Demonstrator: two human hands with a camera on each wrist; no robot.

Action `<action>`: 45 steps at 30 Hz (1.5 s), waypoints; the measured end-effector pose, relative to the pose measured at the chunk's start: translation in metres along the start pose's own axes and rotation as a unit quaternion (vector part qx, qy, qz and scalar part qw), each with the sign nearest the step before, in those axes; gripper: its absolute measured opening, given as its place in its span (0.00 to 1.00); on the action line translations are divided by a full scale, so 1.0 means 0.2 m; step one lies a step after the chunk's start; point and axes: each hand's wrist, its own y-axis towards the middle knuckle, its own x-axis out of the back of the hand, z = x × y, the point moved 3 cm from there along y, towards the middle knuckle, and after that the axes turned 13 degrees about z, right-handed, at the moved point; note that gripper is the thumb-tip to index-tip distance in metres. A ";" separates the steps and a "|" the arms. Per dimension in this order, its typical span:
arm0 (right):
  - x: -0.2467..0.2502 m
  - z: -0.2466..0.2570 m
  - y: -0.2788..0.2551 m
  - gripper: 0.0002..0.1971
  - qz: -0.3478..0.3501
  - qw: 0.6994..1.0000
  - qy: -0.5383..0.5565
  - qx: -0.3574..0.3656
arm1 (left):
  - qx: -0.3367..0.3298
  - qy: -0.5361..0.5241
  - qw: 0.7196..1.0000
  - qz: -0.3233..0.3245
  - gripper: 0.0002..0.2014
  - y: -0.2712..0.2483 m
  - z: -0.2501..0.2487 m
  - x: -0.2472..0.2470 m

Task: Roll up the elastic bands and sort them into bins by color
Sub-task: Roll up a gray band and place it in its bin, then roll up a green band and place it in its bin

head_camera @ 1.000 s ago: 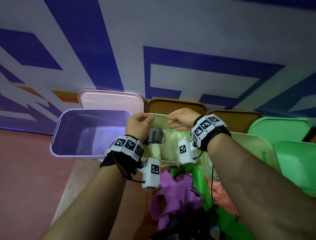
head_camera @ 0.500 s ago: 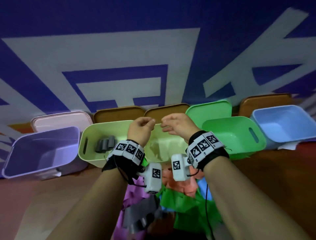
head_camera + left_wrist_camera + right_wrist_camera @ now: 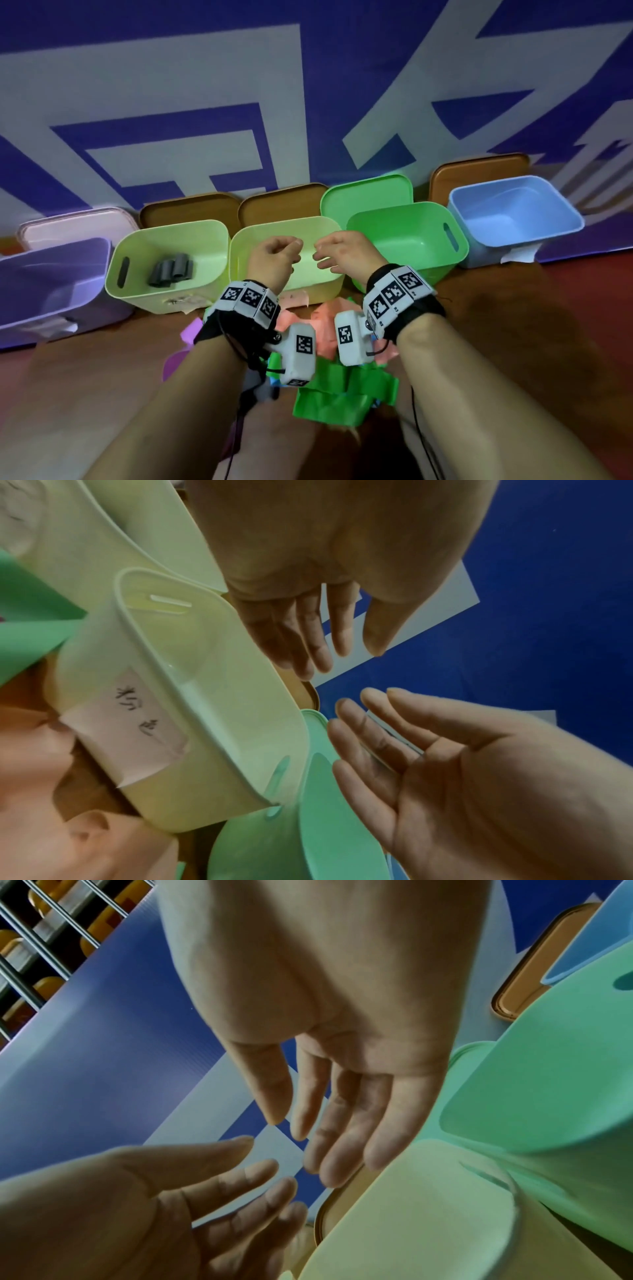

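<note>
Brown tabletop (image 3: 102,370) nearest us carries crumpled flat elastic bands (image 3: 339,397), green, pink and purple. Above them we hold our left hand (image 3: 272,260) and right hand (image 3: 346,255) loosely spread, gripping nothing. Beyond, smooth rounded plastic bins line up; the lime bin (image 3: 137,246) contains grey rolled bands (image 3: 171,274).

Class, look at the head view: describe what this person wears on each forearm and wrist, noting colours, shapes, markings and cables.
Both forearms are bare, with no sleeves. Each wrist carries a black strap under a white band of square black-and-white coded tags: left band, right band. A white boxy camera unit with its own coded tag hangs below each wrist: left unit, right unit. Thin black cables trail along the arms.
</note>
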 end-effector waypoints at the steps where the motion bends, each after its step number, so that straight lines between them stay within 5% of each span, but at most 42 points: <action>1: -0.02 -0.03 0.00 0.04 0.003 1.000 -0.001 -0.004 | 0.003 -0.001 1.000 -0.001 0.05 -0.01 0.03 0.01; 12: -0.34 -0.35 0.15 0.04 0.018 0.999 -0.034 -0.015 | -0.014 -0.004 1.000 -0.006 0.08 -0.06 0.50 0.22; 25: -0.42 -0.68 0.27 0.06 0.012 0.996 -0.090 0.010 | -0.025 0.010 0.999 0.029 0.09 -0.05 0.90 0.22; 38: -0.29 -0.91 -0.15 0.04 -0.090 0.992 -0.093 0.006 | -0.060 0.149 0.985 0.060 0.10 -0.41 1.00 -0.04; 41: -0.25 -1.02 -0.26 0.12 -0.101 0.990 -0.095 -0.012 | -0.041 0.201 0.978 0.027 0.07 -0.46 1.06 -0.11; 45: -0.22 -1.15 -0.38 0.10 -0.098 0.993 -0.064 -0.022 | -0.001 0.303 0.952 -0.029 0.29 -0.52 1.10 -0.18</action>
